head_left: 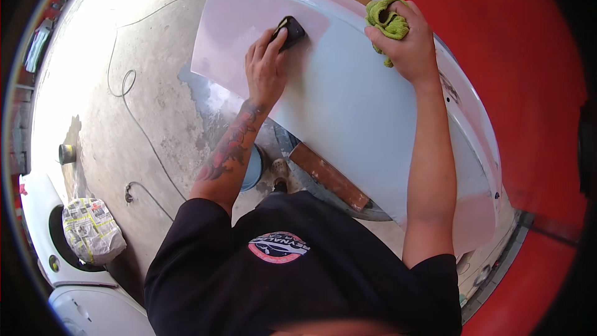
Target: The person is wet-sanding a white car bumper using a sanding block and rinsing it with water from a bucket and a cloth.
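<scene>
A large curved car body panel [367, 112], pale blue-white with pinkish patches at its ends, lies in front of me. My left hand [266, 70] grips a black sanding block [291, 32] and presses it against the panel's far left part, beside the edge of a pinkish patch. A dark, wet-looking smear shows on the surface just below the block. At the panel's far right edge, my right hand [411, 43] is closed round a bunched green cloth [380, 15]. The block's underside is hidden.
Under the panel's near edge is a brown wooden board [329, 176]. A bucket [253, 171] stands by my left forearm. A thin hose [148, 139] loops over the concrete floor. At left are a can [66, 154] and a white car with a paper-covered wheel [93, 231]. A red wall [535, 68] rises at right.
</scene>
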{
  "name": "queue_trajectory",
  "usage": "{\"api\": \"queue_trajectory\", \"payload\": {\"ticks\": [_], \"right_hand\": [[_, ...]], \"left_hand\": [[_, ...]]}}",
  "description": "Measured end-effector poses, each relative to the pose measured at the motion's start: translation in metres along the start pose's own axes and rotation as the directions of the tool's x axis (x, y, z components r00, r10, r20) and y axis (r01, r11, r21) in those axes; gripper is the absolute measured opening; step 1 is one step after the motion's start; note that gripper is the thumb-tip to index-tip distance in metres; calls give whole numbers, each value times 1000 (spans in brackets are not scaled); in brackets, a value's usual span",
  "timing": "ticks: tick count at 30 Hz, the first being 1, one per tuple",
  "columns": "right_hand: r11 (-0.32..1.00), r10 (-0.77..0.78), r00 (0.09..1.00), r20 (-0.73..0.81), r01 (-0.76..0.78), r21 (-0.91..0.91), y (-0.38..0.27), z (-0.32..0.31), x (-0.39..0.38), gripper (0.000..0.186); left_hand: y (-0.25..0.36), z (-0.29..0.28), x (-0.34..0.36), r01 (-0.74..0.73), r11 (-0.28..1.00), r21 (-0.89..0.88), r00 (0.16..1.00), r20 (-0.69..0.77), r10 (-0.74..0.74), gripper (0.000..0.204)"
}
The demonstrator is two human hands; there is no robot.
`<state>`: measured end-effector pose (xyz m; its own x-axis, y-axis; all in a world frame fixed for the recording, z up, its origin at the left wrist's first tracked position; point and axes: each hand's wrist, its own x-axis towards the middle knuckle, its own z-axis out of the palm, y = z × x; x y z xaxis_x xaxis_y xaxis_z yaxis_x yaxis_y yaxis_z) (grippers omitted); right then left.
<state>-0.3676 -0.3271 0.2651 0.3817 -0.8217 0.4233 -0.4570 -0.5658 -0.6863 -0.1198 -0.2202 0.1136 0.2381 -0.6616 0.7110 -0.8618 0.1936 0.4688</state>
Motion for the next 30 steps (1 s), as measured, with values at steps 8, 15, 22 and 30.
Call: {"api": "queue_trajectory", "payload": {"ticks": [8, 15, 22, 30], "right_hand": [[1000, -9, 1000, -20, 9, -5, -6, 3, 1, 41], [999, 7, 999, -33, -5, 54, -5, 0, -2, 40], [999, 3, 1000, -21, -2, 54, -6, 2, 1, 40], [1000, -19, 999, -37, 18, -13, -5, 4, 1, 40]], "left_hand": [[31, 2, 43, -111, 993, 47, 993, -45, 113, 56], [47, -10, -34, -3, 1000, -8, 999, 48, 4, 54], [62, 13, 32, -7, 1000, -13, 997, -81, 6, 54], [73, 12, 41, 8, 1000, 18, 996, -92, -6, 53]]}}
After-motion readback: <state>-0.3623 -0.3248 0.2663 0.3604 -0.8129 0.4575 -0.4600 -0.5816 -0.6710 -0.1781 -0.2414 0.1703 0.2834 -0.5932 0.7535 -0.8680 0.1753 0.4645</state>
